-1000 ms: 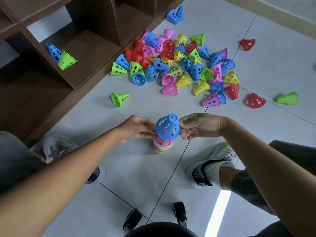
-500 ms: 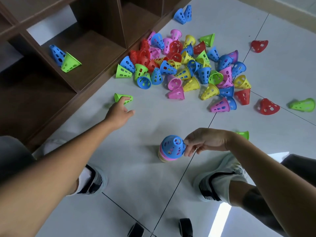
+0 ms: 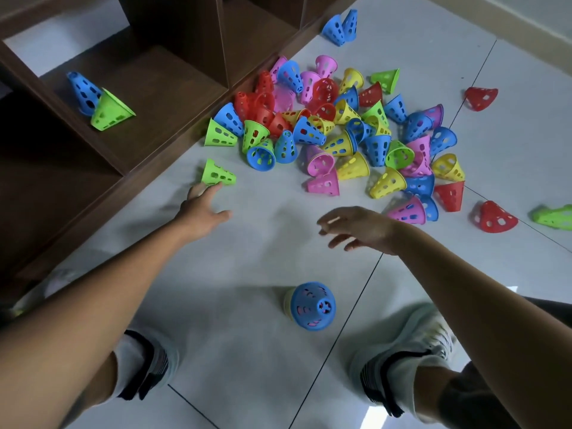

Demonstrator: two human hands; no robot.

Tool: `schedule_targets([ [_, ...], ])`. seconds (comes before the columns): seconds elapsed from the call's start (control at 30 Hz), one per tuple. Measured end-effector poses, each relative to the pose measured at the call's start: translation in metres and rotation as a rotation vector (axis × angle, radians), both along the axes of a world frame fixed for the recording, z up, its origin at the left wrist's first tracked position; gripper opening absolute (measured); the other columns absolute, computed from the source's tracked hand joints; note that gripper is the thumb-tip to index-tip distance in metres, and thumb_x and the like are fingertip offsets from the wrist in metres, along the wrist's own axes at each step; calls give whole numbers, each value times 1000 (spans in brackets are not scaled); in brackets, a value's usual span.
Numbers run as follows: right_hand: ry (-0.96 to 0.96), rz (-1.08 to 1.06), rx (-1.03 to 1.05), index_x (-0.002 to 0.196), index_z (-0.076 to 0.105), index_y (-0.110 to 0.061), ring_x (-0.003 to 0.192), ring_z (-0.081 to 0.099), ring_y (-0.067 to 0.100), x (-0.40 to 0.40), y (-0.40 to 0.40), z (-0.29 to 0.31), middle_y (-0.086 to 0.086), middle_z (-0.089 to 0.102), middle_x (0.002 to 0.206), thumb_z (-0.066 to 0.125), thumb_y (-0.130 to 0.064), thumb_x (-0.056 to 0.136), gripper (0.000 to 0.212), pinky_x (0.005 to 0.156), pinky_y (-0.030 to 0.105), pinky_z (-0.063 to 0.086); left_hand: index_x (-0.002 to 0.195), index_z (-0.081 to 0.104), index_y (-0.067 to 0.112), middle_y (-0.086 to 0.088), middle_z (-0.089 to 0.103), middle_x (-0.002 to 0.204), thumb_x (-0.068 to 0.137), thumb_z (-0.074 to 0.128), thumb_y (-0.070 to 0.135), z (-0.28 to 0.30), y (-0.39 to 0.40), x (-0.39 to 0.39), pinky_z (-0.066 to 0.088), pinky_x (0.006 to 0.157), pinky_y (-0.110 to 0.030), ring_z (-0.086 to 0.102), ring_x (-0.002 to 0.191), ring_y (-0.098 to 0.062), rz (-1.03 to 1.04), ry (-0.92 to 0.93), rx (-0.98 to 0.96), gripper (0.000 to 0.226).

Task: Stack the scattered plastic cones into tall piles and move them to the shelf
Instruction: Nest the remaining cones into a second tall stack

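The started stack (image 3: 312, 306), blue cone on top with pink and yellow rims showing beneath, stands unsupported on the tiled floor (image 3: 247, 335) between the person's two shoes, near the body. The left hand (image 3: 201, 212) reaches toward a lone green cone (image 3: 217, 174) lying on its side near the shelf (image 3: 148, 88); its fingers are extended and relaxed, with the fingertips touching or just short of the cone's rim, which of the two cannot be told, and nothing is gripped. The right hand (image 3: 359, 227) hovers above the floor with fingers spread and loosely bent, holding nothing, near the edge of the main heap of cones (image 3: 340, 128). Risk 1: a fingertip push on the rim is likely to roll the green cone away rather than capture it; the fingers need to close around the wall. Risk 2: a shoe shift or a forearm sweep could topple the free-standing stack. Risk 3: a blind grab into the heap may lift nested cones together or scatter neighbours. Two cones already lie in a shelf compartment, unstacked.
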State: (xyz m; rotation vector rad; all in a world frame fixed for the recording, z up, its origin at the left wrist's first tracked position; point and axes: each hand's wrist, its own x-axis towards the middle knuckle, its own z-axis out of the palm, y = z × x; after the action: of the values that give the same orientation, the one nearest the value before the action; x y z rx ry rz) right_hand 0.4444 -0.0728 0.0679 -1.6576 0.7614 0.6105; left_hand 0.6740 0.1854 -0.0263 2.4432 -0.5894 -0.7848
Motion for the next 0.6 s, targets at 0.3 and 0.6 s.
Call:
schedule_targets([
  [0.3,-164,-289,-108,142,47,-28,112,64,29,60,-14,-23,2,46,140,67,-21,94,53,85,39,55,150,38,37,-4,9,165,88,72,37,-3,-18,51,25,120,-41,14,150,-30,-88,-28,28,71],
  [0.6,-130,-314,-143,152,29,-35,108,65,27,98,-26,-40,4,57,130,69,-18,91,75,78,35,55,135,60,14,-8,56,136,88,73,25,2,-25,63,43,103,-31,53,125,-23,-72,-12,-116,49],
])
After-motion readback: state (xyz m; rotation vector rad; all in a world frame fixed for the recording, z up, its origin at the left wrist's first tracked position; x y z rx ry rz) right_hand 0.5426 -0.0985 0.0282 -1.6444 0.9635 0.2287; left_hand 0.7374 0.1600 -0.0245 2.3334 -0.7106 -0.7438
